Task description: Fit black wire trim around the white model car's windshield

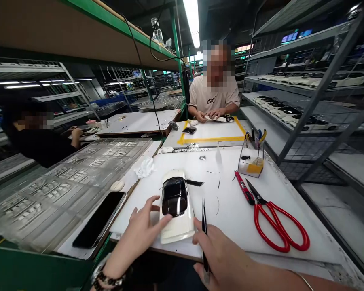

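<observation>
A white model car (176, 209) with a black glossy roof lies on the white work board (230, 202) in front of me. My left hand (142, 234) rests against the car's left side, fingers spread, thumb touching its rear window. My right hand (221, 258) is closed around black tweezers (204, 226), whose tips point up just right of the car. A small black strip (194, 183) lies by the car's front right corner.
Red scissors (276, 222) and a red-handled tool (244, 188) lie to the right. A clear box of tools (251, 159) stands behind them. A black phone (99, 220) and clear plastic trays (63, 182) sit left. One person works opposite, another at the left. Metal shelves with model cars stand on the right.
</observation>
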